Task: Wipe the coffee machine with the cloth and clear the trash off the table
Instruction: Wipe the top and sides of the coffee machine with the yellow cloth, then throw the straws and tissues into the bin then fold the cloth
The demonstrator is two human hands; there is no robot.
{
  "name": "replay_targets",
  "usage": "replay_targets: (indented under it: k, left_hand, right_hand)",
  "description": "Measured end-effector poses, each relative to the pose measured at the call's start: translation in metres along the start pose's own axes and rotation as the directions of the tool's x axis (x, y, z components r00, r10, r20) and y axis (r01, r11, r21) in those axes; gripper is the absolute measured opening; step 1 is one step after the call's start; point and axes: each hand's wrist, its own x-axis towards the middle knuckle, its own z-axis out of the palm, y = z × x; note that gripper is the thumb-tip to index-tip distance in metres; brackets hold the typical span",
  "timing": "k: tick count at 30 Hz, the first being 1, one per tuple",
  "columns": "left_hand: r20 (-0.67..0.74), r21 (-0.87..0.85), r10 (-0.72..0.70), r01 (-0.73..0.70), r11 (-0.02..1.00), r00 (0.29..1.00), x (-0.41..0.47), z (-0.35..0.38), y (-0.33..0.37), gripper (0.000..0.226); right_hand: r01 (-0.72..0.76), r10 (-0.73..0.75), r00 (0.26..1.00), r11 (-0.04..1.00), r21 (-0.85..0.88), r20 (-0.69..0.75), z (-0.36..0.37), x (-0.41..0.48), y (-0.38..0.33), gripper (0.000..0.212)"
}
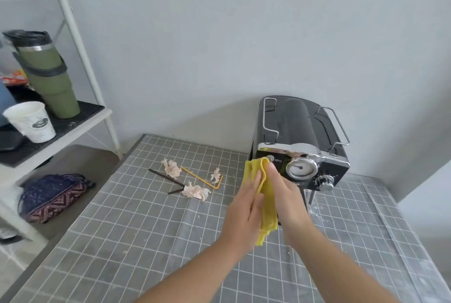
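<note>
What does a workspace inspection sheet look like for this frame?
Surface: table under a grey grid-patterned cover, wrinkled, pale smears at right.
Job's things: coffee machine at the table's back right; yellow cloth held in front of it.
Clutter: three crumpled tissue bits, two dark sticks, bent orange straw, left of the machine.
Hands: left hand and right hand both hold the cloth between them.
Cables: nothing seen.
Surroundings: white shelf at left with green tumbler and paper cup; patterned bag below; plain wall behind.
</note>
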Motion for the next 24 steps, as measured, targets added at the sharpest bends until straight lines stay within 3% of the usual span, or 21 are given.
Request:
replay_targets:
  k: [4,7,9,11,13,15,18,21,23,24]
  left_hand:
    - [0.085,0.183,-0.011,-0.005,0.983,0.996,-0.039,0.008,0.004,0.057]
    - [0.151,0.110,-0.071,0.055,0.992,0.986,-0.062,0.011,0.005,0.058]
    - [0.103,0.022,-0.125,0.123,0.992,0.987,-0.068,0.011,0.006,0.052]
    - [-0.019,0.039,-0.195,0.196,0.980,0.981,-0.064,0.004,0.012,0.051]
    - [-0.028,0.185,-0.252,0.253,0.950,0.967,-0.055,-0.004,0.019,0.068]
    - [0.117,0.391,-0.289,0.223,0.893,0.950,-0.042,-0.010,0.021,0.078]
    - [0.289,0.491,-0.337,0.163,0.856,0.896,-0.039,-0.011,0.012,0.047]
    - [0.338,0.438,-0.483,0.319,0.840,0.808,-0.060,-0.010,-0.001,0.024]
    - [0.337,0.434,-0.516,0.357,0.827,0.787,-0.076,-0.010,-0.006,0.008]
    - [0.324,0.424,-0.521,0.371,0.826,0.789,-0.082,-0.011,-0.008,0.013]
  right_hand:
    - [0.074,-0.082,0.996,0.974,-0.214,-0.026,-0.016,-0.008,0.018,0.033]
    - [0.054,-0.061,0.998,0.980,-0.189,-0.034,-0.029,-0.015,0.033,0.032]
    - [0.099,-0.096,0.995,0.976,-0.193,0.022,-0.040,-0.023,0.038,0.030]
    - [0.167,-0.141,0.982,0.957,-0.236,0.125,-0.050,-0.032,0.042,0.030]
    - [0.216,-0.154,0.956,0.945,-0.245,0.248,-0.061,-0.040,0.047,0.030]
    - [0.235,-0.153,0.925,0.949,-0.208,0.348,-0.068,-0.047,0.051,0.024]
    - [0.227,-0.145,0.909,0.958,-0.174,0.390,-0.078,-0.055,0.063,0.023]
    - [0.191,-0.113,0.931,0.961,-0.199,0.348,-0.085,-0.056,0.088,0.024]
    - [0.148,-0.068,0.946,0.961,-0.233,0.317,-0.089,-0.056,0.108,0.024]
    - [0.125,-0.048,0.954,0.961,-0.248,0.295,-0.090,-0.057,0.116,0.020]
